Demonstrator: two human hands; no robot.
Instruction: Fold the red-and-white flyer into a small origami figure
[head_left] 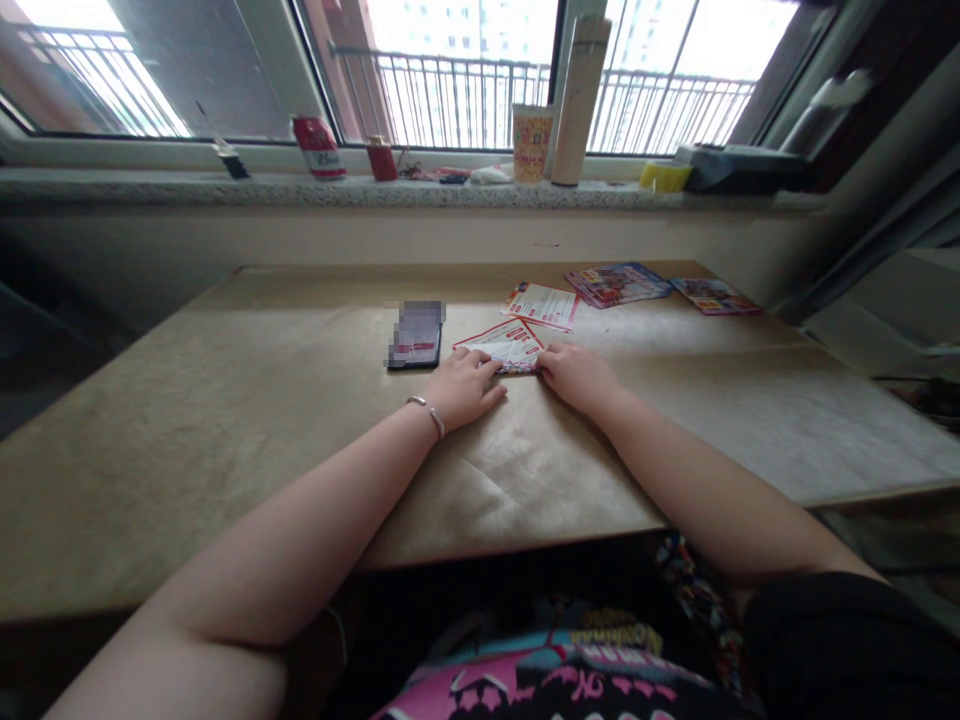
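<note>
We are pressing our left hand (465, 388), grip released, on a leaflet (511, 344) lying on the counter (225, 420); our right hand (574, 376) is touching its edge, and we cannot tell its grip.

Daylight comes from the window (465, 90) at the top, where the panes are blown out nearly white. The table (225, 400) is softly and evenly lit, and only a faint shadow lies under the left hand (465, 388). Both side corners and the bottom edge fall dim. The wide lens bows the windowsill (187, 190) and softens detail toward the edges. 1 pixelated patch covers the phone (415, 335).
</note>
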